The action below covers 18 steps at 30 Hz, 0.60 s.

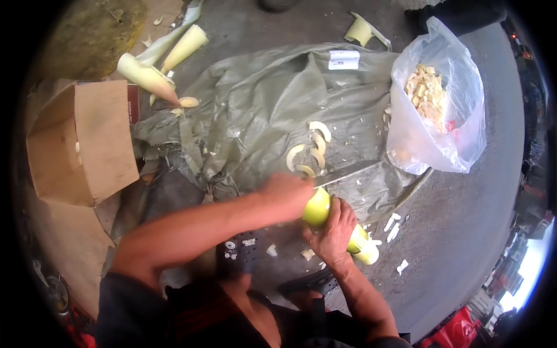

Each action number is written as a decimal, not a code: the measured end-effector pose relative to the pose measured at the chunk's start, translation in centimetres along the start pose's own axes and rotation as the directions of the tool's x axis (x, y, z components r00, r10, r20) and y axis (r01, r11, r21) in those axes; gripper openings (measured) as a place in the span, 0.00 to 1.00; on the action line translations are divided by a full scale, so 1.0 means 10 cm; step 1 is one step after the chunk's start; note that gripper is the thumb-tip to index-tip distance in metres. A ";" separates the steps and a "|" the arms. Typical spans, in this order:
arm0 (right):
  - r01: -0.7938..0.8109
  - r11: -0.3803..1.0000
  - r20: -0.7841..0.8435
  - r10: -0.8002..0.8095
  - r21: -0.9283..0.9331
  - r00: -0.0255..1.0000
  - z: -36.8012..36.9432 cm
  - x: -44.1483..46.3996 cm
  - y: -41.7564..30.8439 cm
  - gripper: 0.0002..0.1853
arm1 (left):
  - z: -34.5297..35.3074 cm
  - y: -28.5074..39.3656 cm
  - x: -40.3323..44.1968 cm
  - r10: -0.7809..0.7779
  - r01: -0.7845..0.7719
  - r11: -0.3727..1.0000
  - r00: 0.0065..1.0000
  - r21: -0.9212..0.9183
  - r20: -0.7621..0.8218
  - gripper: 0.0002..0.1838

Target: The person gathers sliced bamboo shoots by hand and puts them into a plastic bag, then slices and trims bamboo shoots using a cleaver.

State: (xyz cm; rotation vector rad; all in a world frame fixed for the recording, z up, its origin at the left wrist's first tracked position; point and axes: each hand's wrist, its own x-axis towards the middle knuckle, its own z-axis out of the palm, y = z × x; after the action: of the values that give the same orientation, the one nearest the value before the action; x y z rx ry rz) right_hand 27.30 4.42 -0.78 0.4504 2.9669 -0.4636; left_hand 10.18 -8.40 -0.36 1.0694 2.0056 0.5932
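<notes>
My left hand is closed around the handle of a long knife, which it hides; some motion blurs the hand. The knife's blade points right across the grey-green sack, at the cut end of a peeled bamboo shoot. Fingers of my right hand wrap round this yellow-green bamboo shoot, and its paler end sticks out to the lower right. Just beyond the knife, several curved bamboo shoot slices lie on the sack.
A clear plastic bag at the right holds chopped pieces. Unpeeled shoots and husks lie at the upper left, above an open cardboard box. White scraps litter the ground on the right. Another person's dark-clothed leg shows at the top right.
</notes>
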 end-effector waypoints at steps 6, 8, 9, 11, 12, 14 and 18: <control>-0.056 0.986 0.517 -0.033 0.156 0.855 -0.27 0.27 0.49 0.55 | 0.03 -0.17 -0.41 -0.193 0.164 0.972 0.965 -0.168 -0.179 0.14; -0.116 0.934 0.495 -0.071 0.338 0.866 -0.25 0.23 0.54 0.54 | 0.03 -0.17 -0.53 -0.202 0.171 0.969 0.964 -0.178 -0.173 0.14; -0.069 0.954 0.469 -0.081 0.293 0.879 -0.27 0.21 0.51 0.52 | 0.04 -0.16 -0.60 -0.205 0.175 0.967 0.965 -0.186 -0.162 0.14; -0.026 0.968 0.326 -0.059 0.249 0.943 -0.34 0.15 0.47 0.52 | 0.05 -0.16 -0.67 -0.190 0.162 0.974 0.966 -0.161 -0.176 0.13; -0.004 0.974 0.260 -0.056 0.227 0.964 -0.36 0.13 0.45 0.51 | 0.07 -0.16 -0.73 -0.193 0.166 0.974 0.964 -0.154 -0.182 0.12; -0.035 0.990 0.126 0.018 0.135 0.992 -0.35 0.13 0.43 0.51 | 0.09 -0.14 -0.84 -0.138 0.113 0.986 0.966 -0.122 -0.220 0.11; -0.102 0.995 0.070 0.102 -0.008 0.992 -0.19 0.15 0.42 0.51 | 0.02 -0.02 -1.00 -0.018 0.026 0.998 0.988 0.050 -0.154 0.09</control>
State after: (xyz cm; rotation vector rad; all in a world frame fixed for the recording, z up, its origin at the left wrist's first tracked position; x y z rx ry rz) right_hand 27.07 9.22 -0.41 0.5696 2.8605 -0.4523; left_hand 13.73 -16.93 3.48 1.0580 2.1741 0.6322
